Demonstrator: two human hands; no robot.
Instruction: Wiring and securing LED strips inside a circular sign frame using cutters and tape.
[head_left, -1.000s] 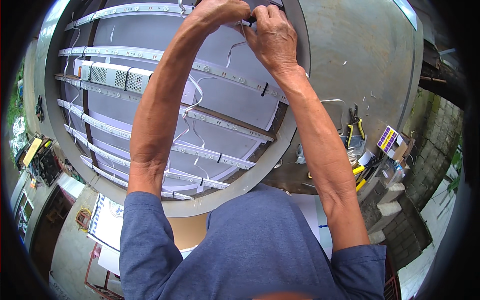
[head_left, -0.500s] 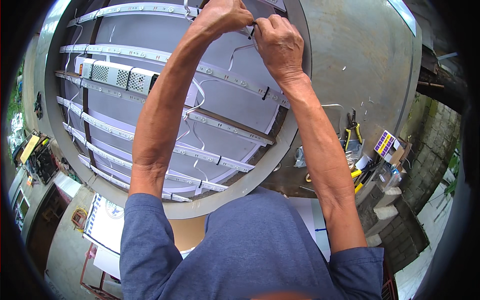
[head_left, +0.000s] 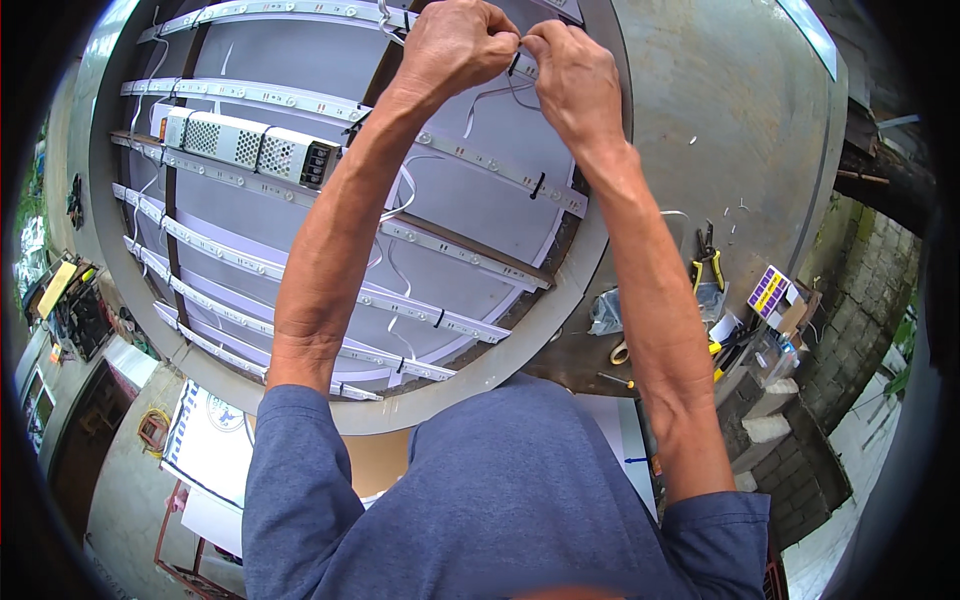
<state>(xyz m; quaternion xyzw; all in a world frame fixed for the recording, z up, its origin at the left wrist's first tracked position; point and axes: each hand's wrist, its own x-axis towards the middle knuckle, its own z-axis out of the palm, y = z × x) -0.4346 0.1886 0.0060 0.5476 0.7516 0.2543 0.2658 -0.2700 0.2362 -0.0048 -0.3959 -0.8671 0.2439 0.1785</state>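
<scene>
My left hand [head_left: 458, 45] and my right hand [head_left: 577, 80] meet fingertip to fingertip over the far right part of a round grey sign frame [head_left: 553, 325]. Both are closed in a pinch. Whatever they pinch is too small and covered to make out. Just below the fingertips, a black cable tie [head_left: 513, 64] circles a white LED strip [head_left: 528, 67]. A thin loose wire [head_left: 515, 92] hangs beside my right hand. More LED strips [head_left: 480, 160] run across the frame, some with black ties. A perforated metal power supply [head_left: 240, 143] is tied down left of my left forearm.
Right of the frame lie yellow-handled pliers [head_left: 710, 262], a clear plastic bag [head_left: 606, 313], a tape roll [head_left: 620, 353] and a screwdriver [head_left: 616, 380]. A purple-and-white box [head_left: 770, 290] stands behind other tools. White printed board [head_left: 210, 430] lies at the lower left.
Both hands have shifted slightly right, still pinched together. My left forearm has also moved right, uncovering the power supply's terminal end.
</scene>
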